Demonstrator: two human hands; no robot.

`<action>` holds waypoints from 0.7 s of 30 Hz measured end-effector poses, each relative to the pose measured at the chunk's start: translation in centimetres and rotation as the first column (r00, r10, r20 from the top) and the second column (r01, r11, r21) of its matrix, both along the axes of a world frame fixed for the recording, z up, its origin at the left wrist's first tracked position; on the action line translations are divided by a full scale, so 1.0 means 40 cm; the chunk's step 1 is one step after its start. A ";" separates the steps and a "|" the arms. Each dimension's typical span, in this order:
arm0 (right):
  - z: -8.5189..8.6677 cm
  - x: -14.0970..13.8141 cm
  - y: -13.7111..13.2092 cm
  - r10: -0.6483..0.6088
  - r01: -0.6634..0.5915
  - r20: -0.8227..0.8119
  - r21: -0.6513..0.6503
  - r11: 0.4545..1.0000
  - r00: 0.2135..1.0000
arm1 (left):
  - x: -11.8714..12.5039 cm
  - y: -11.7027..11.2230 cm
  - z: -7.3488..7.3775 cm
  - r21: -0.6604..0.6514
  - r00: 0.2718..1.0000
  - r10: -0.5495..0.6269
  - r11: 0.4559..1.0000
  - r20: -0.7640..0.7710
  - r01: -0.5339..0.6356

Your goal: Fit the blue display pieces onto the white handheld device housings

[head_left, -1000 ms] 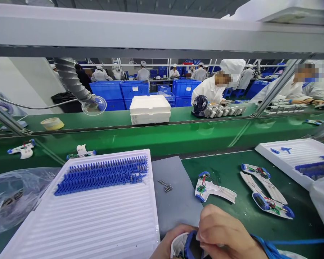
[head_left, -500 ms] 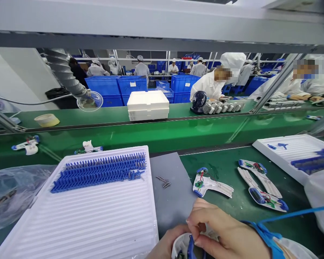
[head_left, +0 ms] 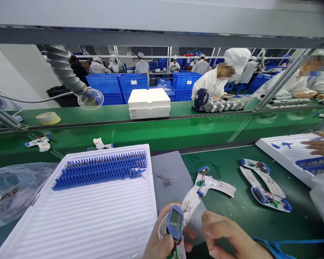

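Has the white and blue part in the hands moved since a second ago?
Yes. The white and blue part has risen toward the grey mat, now in the left hand.

bare hands; right hand [head_left: 229, 237] w/ blue wrist strap [head_left: 270, 248].

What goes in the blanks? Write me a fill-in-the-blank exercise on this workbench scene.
1. The left hand holds a white plastic shell with a blue-framed ____ on its front.
2. The rows of small blue plastic clips lie on a ribbed ____ tray.
3. The loose metal springs rest on a ____ mat.
4. The right hand is beside the shell, fingers ____.

Missing words: screen; white; grey; open
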State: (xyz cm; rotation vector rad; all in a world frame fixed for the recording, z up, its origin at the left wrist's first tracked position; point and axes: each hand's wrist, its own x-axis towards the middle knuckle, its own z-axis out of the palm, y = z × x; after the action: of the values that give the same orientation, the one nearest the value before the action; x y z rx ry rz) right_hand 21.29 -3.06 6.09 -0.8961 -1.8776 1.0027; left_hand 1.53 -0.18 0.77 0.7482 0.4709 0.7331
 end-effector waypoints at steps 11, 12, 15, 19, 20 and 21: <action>-0.052 -0.044 0.040 -0.164 -0.264 -0.473 -0.708 0.655 0.866 | 0.021 -0.026 -0.049 0.668 0.864 0.444 0.721 -0.239 -0.186; -0.053 -0.044 0.039 -0.180 -0.241 -0.457 -0.717 0.654 0.871 | 0.023 -0.028 -0.050 0.697 0.835 0.484 0.693 -0.263 -0.183; -0.056 -0.051 0.032 -0.206 -0.232 -0.463 -0.721 0.653 0.862 | 0.028 -0.034 -0.063 0.783 0.753 0.573 0.609 -0.323 -0.128; -0.065 -0.070 0.024 -0.185 -0.300 -0.522 -0.706 0.642 0.833 | 0.036 -0.037 -0.093 0.843 0.701 0.615 0.537 -0.362 -0.036; -0.069 -0.073 0.022 -0.192 -0.291 -0.513 -0.713 0.638 0.837 | 0.036 -0.038 -0.099 0.851 0.699 0.618 0.524 -0.360 -0.024; -0.073 -0.075 0.020 -0.198 -0.276 -0.496 -0.724 0.633 0.845 | 0.037 -0.038 -0.103 0.860 0.701 0.620 0.511 -0.353 -0.019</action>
State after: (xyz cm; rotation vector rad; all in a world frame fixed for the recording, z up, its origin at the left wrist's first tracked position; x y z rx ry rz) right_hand 18.28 -2.25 3.17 -0.8917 -0.9278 1.9474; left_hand 3.00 -1.70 -3.35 1.8851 0.9507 1.1003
